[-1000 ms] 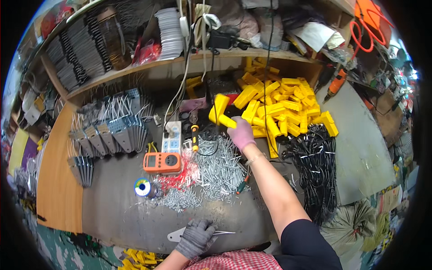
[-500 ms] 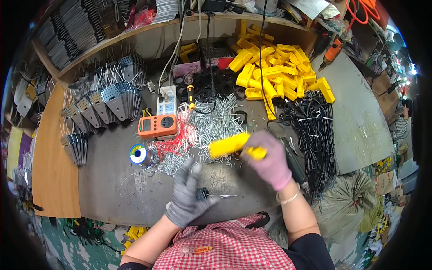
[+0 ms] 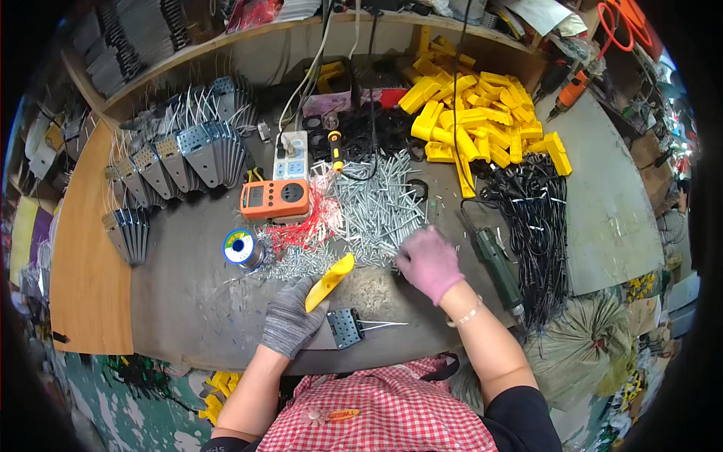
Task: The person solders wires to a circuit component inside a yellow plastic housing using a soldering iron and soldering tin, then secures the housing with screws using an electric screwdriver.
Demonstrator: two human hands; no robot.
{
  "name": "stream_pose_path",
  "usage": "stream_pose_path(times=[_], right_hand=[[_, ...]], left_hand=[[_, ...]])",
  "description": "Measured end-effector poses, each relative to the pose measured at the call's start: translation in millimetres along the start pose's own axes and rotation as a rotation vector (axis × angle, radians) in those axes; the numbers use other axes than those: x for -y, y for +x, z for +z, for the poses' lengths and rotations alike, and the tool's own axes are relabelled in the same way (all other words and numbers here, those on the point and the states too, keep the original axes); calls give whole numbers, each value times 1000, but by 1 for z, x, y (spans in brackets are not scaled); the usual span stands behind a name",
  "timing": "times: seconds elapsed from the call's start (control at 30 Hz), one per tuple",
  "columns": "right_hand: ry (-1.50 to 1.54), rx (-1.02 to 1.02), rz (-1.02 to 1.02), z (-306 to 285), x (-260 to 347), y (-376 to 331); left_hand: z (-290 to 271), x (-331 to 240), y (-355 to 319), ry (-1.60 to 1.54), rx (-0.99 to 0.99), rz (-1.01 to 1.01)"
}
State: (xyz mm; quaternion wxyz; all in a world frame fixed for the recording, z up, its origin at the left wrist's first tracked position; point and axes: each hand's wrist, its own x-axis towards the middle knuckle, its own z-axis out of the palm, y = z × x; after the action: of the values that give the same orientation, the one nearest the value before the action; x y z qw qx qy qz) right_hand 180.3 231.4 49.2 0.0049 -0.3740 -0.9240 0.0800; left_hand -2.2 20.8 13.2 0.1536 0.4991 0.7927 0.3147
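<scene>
My left hand [image 3: 292,320], in a grey glove, grips a yellow plastic handle shell [image 3: 329,283], which tilts up to the right. Under and beside that hand, at the bench's near edge, lies a grey metal plate with a perforated end [image 3: 346,328]; two thin white wires run from it to the right. My right hand [image 3: 431,264], in a pink glove, is at the lower right edge of a heap of long silver screws [image 3: 380,207]. Its fingers are curled down and closed, and whatever is between the fingertips is hidden.
Left stand rows of wired metal plates [image 3: 199,154]. An orange meter [image 3: 275,199], red-and-white wire bits [image 3: 315,218] and a solder spool [image 3: 242,248] lie mid-left. Yellow handle shells [image 3: 482,113] pile up at the back right, above black cables [image 3: 531,233] and a dark green electric screwdriver [image 3: 497,271].
The yellow handle shell has passed from my right hand to my left, which was open before. My right hand has moved slightly left to the screws. The plate's perforated end now shows.
</scene>
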Motion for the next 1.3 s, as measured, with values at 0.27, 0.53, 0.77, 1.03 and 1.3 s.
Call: stream_pose_path(times=[0.27, 0.53, 0.77, 1.03, 1.3], right_hand=[[-59, 70, -144, 29, 28, -38], [552, -121, -198, 34, 31, -26], [651, -136, -167, 22, 33, -17], [198, 34, -491, 29, 54, 4], [6, 81, -527, 45, 73, 22]], left_hand=[[1, -3, 5, -83, 21, -30], [6, 3, -1, -164, -54, 39], [8, 7, -1, -149, -16, -4], [-2, 19, -2, -286, -164, -155], [-3, 19, -7, -259, -171, -118]])
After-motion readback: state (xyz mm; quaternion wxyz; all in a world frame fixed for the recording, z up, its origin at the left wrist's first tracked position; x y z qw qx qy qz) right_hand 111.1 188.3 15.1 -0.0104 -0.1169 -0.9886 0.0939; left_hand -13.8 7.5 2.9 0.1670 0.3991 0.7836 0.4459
